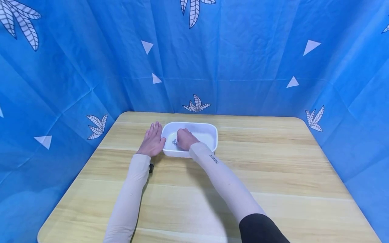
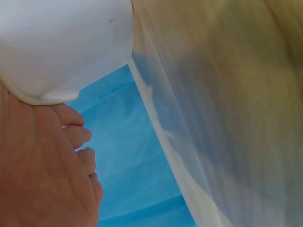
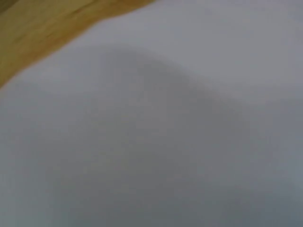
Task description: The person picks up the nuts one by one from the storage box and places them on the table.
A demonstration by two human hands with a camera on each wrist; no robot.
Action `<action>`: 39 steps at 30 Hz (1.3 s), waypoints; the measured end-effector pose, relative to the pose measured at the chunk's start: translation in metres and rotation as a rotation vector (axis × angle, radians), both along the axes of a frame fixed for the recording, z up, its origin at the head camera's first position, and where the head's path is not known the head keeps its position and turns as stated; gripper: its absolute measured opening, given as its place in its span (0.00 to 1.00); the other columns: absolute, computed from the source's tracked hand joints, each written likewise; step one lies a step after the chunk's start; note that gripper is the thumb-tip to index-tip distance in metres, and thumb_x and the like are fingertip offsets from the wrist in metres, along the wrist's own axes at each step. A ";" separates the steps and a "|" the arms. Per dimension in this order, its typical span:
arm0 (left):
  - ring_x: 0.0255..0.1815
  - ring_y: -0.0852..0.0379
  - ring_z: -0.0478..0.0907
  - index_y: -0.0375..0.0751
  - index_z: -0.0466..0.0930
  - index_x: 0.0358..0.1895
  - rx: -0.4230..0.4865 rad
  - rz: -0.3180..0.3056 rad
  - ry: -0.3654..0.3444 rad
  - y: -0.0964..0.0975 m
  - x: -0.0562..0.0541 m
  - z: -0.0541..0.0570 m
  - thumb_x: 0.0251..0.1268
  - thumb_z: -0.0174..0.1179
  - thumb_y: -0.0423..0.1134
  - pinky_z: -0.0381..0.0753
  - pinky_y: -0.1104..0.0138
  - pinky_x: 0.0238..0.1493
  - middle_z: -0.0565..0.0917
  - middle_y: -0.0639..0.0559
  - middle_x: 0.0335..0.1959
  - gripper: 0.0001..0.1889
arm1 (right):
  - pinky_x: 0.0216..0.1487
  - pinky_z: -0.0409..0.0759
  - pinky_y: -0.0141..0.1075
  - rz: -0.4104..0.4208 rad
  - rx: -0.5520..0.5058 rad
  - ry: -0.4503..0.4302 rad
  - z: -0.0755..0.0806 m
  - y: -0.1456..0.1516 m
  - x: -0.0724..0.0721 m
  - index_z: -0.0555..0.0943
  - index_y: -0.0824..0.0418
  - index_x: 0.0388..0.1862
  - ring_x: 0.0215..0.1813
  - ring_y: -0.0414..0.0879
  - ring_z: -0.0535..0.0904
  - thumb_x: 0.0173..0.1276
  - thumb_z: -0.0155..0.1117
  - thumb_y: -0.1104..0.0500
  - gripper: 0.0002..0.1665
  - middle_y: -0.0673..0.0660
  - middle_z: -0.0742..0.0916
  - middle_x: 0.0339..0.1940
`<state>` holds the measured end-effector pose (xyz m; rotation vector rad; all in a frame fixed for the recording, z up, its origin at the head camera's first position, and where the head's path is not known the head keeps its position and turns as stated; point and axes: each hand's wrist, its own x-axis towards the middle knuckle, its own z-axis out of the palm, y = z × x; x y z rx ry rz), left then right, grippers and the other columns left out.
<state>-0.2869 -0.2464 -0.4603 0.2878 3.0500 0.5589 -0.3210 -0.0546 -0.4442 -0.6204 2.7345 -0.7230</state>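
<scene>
Touching the tub at its left end, the left hand lies released, fingers straight, thumb against the rim. The right hand is curled inside the tub, beside dark marks; whether it grasps anything cannot be told. The tub sits upright on the table, near its far edge. It appears light, stiff and smooth, liable to slide; grip the rim at both short ends.

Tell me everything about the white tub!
The white tub looks like plastic: shallow, rectangular, with rounded corners and a rim. It sits open side up on the wood-look table. The left hand touches its left side; the right hand reaches inside, near gray marks or bits too small to identify.
</scene>
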 end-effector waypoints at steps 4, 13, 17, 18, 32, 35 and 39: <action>0.88 0.38 0.27 0.30 0.34 0.83 -0.005 -0.001 0.002 0.000 0.000 -0.001 0.81 0.33 0.49 0.33 0.43 0.87 0.35 0.36 0.87 0.38 | 0.64 0.84 0.40 -0.004 -0.031 -0.013 0.000 0.001 -0.001 0.88 0.65 0.49 0.50 0.49 0.86 0.65 0.70 0.68 0.14 0.59 0.92 0.45; 0.88 0.38 0.27 0.30 0.34 0.83 -0.008 0.001 -0.001 0.000 0.000 -0.001 0.82 0.33 0.48 0.33 0.43 0.87 0.34 0.36 0.87 0.38 | 0.63 0.84 0.37 0.042 -0.089 0.001 0.002 0.004 0.000 0.92 0.63 0.45 0.47 0.46 0.85 0.65 0.72 0.65 0.10 0.58 0.94 0.42; 0.88 0.38 0.27 0.30 0.33 0.83 -0.002 0.002 -0.006 0.000 0.001 0.000 0.82 0.33 0.48 0.32 0.44 0.87 0.33 0.37 0.87 0.38 | 0.57 0.84 0.34 0.063 -0.126 0.009 0.000 0.006 -0.001 0.93 0.63 0.40 0.42 0.44 0.85 0.64 0.72 0.66 0.07 0.56 0.94 0.38; 0.88 0.38 0.27 0.30 0.33 0.83 -0.004 0.001 -0.005 0.000 0.001 -0.001 0.82 0.33 0.48 0.32 0.44 0.87 0.33 0.37 0.87 0.38 | 0.55 0.84 0.34 0.067 -0.131 0.015 0.000 0.006 -0.002 0.93 0.63 0.39 0.41 0.44 0.85 0.64 0.73 0.66 0.07 0.56 0.94 0.37; 0.88 0.37 0.27 0.30 0.33 0.83 -0.002 0.001 -0.009 0.001 0.001 0.000 0.82 0.33 0.48 0.31 0.43 0.87 0.31 0.38 0.87 0.38 | 0.57 0.86 0.35 0.077 -0.186 0.003 -0.002 0.011 -0.003 0.93 0.63 0.42 0.47 0.46 0.89 0.64 0.76 0.63 0.08 0.57 0.94 0.41; 0.88 0.37 0.27 0.30 0.33 0.83 -0.005 0.002 -0.009 0.001 0.002 0.001 0.82 0.32 0.48 0.31 0.44 0.87 0.31 0.37 0.87 0.38 | 0.58 0.86 0.35 0.082 -0.198 0.010 -0.001 0.014 -0.003 0.92 0.63 0.43 0.49 0.47 0.89 0.63 0.77 0.62 0.10 0.57 0.94 0.41; 0.88 0.37 0.28 0.29 0.34 0.83 -0.005 0.002 -0.005 0.001 0.001 0.001 0.81 0.33 0.48 0.32 0.44 0.87 0.32 0.37 0.87 0.38 | 0.60 0.85 0.36 0.086 -0.209 0.015 0.002 0.018 -0.004 0.92 0.63 0.45 0.51 0.48 0.89 0.63 0.77 0.62 0.11 0.57 0.94 0.43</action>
